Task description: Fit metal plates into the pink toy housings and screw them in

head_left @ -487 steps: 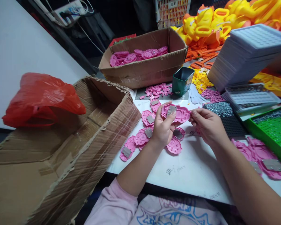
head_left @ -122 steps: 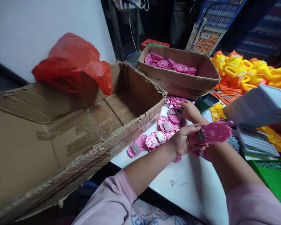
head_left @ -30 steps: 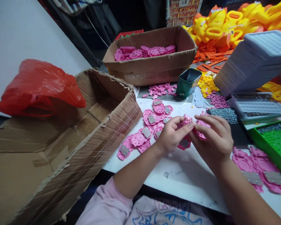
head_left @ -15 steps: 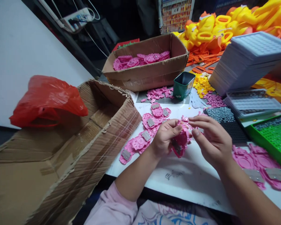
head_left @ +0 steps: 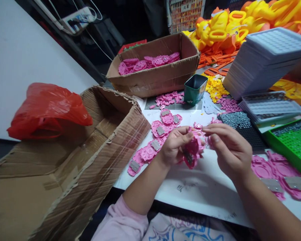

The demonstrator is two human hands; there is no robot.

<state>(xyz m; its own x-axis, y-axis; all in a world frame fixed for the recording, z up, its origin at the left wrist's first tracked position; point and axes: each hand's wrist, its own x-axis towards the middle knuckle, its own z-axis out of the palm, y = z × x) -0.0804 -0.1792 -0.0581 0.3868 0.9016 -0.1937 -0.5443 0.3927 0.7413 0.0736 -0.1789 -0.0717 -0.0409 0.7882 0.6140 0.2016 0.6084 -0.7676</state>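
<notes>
A pink plastic shell (head_left: 192, 147) with a dark recess low on its face is tilted up above the white table sheet. My left hand (head_left: 176, 144) is closed round its left side, thumb on the front. Close by on the right, my right hand (head_left: 230, 150) has its fingers stretched towards the shell and the thumb apart from them. Nothing shows clearly between those fingers, and their undersides are hidden. Behind my hands lie small pink parts, partly covered. Left of them, pink shells with grey metal plates (head_left: 150, 150) lie in an overlapping row.
At left stands a large open carton (head_left: 120, 144) with a red plastic bag (head_left: 50, 110) on its edge. Another carton (head_left: 155, 80) holds pink shells. A green tin (head_left: 195, 89), stacked white trays (head_left: 263, 63), a black screw block (head_left: 240, 130) and a green tray (head_left: 291, 147) stand around.
My right hand has drawn slightly right, away from the shell. My left hand keeps its hold on the shell, almost unmoved. The view has shifted a little.
</notes>
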